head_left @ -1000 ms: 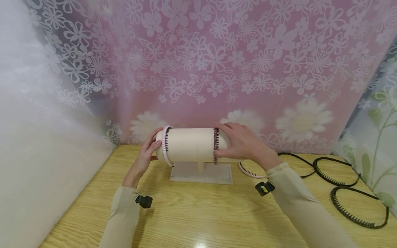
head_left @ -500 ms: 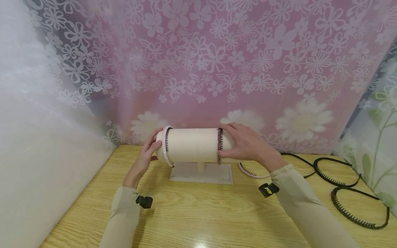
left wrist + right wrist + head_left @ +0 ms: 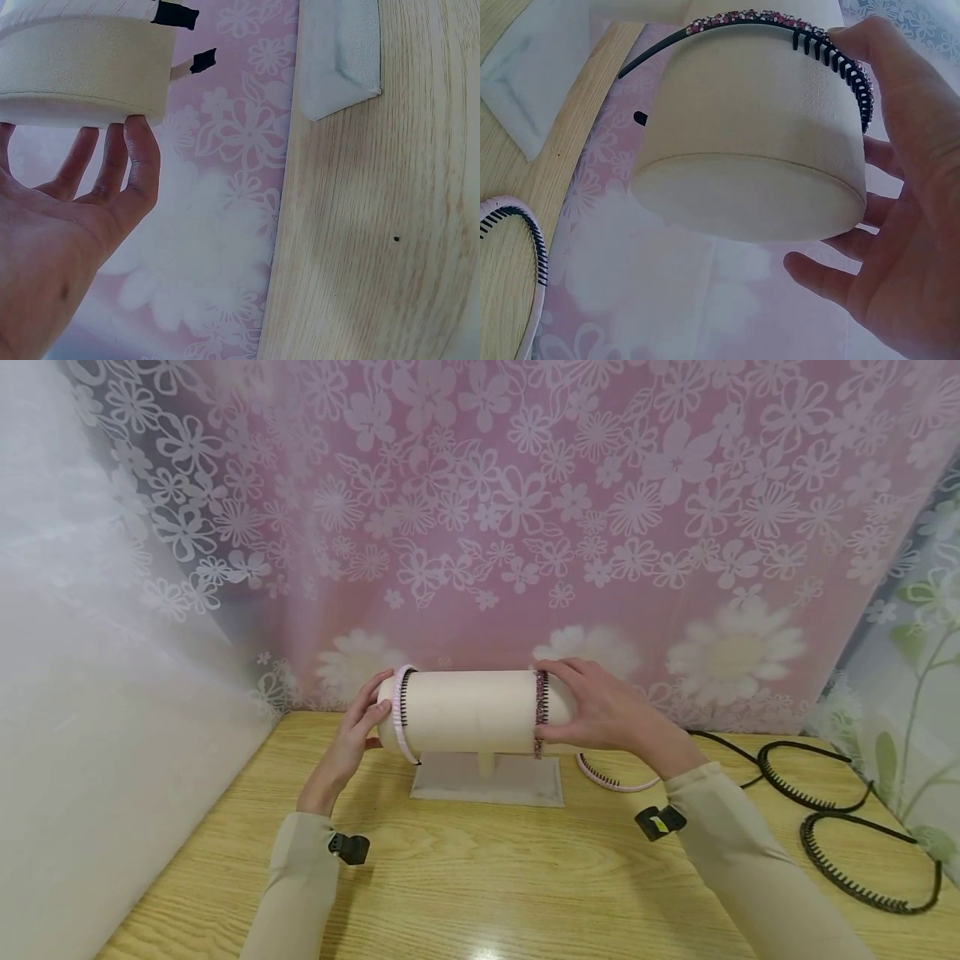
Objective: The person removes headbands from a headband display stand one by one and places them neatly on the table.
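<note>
A cream padded headband display stand point(image 3: 471, 710) stands on the table, its roll lying sideways. My left hand point(image 3: 347, 739) holds the roll's left end, fingertips against the end in the left wrist view, beside a pale pink headband point(image 3: 399, 714) with dark teeth. Near the right end, a headband with pink and silver rhinestones point(image 3: 539, 718) wraps the roll. My right hand point(image 3: 603, 710) grips this headband, thumb on the near side and fingers on the far side. In the right wrist view, the thumb presses the rhinestone headband point(image 3: 757, 16), whose black ends stick out beyond the roll.
Another pink headband point(image 3: 617, 785) lies right of the stand's flat base point(image 3: 450, 783). Farther right lie black toothed headbands point(image 3: 847, 881), one of them behind my right forearm. A pink floral curtain point(image 3: 480, 568) hangs close behind the stand.
My right hand has slid the rhinestone headband to the right along the roll, toward its end. The left hand and the pink headband beside it have stayed put.
</note>
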`<state>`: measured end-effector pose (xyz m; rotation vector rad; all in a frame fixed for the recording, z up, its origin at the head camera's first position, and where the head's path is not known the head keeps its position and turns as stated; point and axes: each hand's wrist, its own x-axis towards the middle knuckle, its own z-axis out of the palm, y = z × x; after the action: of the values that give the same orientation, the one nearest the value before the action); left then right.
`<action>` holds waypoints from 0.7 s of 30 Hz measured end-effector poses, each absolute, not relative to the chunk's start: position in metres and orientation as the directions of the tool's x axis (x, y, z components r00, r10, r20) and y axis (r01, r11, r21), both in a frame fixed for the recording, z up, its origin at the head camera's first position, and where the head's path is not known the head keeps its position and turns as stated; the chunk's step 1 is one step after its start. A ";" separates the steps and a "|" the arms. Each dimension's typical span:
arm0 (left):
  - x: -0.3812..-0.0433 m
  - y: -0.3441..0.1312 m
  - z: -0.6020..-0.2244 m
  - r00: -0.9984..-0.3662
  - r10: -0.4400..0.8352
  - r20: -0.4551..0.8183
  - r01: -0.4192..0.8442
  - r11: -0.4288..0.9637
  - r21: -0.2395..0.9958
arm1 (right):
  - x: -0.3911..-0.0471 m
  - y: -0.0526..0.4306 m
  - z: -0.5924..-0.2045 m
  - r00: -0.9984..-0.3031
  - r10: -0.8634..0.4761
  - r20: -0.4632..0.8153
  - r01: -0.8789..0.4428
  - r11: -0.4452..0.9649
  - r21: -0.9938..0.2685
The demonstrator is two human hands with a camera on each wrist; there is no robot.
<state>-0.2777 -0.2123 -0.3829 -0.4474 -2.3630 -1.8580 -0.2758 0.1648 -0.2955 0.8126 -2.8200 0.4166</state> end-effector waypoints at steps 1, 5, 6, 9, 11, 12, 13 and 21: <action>-0.278 -0.212 -0.383 -0.951 0.166 0.259 0.291 0.211 0.933 | -0.275 0.166 -0.296 -0.836 -0.491 0.245 -0.542 0.811 -0.221; -0.278 -0.213 -0.383 -0.952 0.165 0.259 0.290 0.210 0.934 | -0.275 0.169 -0.296 -0.839 -0.484 0.249 -0.535 0.815 -0.220; -0.278 -0.213 -0.383 -0.952 0.166 0.259 0.291 0.211 0.933 | -0.275 0.170 -0.296 -0.840 -0.482 0.251 -0.534 0.816 -0.220; -0.278 -0.213 -0.383 -0.951 0.168 0.260 0.292 0.210 0.933 | -0.275 0.172 -0.296 -0.835 -0.485 0.260 -0.539 0.816 -0.209; -0.278 -0.213 -0.383 -0.950 0.169 0.262 0.294 0.207 0.933 | -0.275 0.173 -0.297 -0.830 -0.489 0.268 -0.545 0.813 -0.204; -0.277 -0.213 -0.383 -0.950 0.170 0.261 0.294 0.207 0.933 | -0.275 0.174 -0.297 -0.826 -0.492 0.273 -0.550 0.811 -0.201; -0.277 -0.213 -0.383 -0.950 0.170 0.262 0.294 0.205 0.933 | -0.275 0.174 -0.297 -0.824 -0.495 0.277 -0.553 0.809 -0.199; -0.276 -0.211 -0.382 -0.950 0.170 0.260 0.292 0.206 0.934 | -0.274 0.179 -0.299 -0.818 -0.499 0.286 -0.562 0.799 -0.213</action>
<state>-0.2764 -0.2114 -0.3818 -0.4545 -2.3600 -1.8644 -0.2741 0.1794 -0.2990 0.8283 -2.7720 0.4284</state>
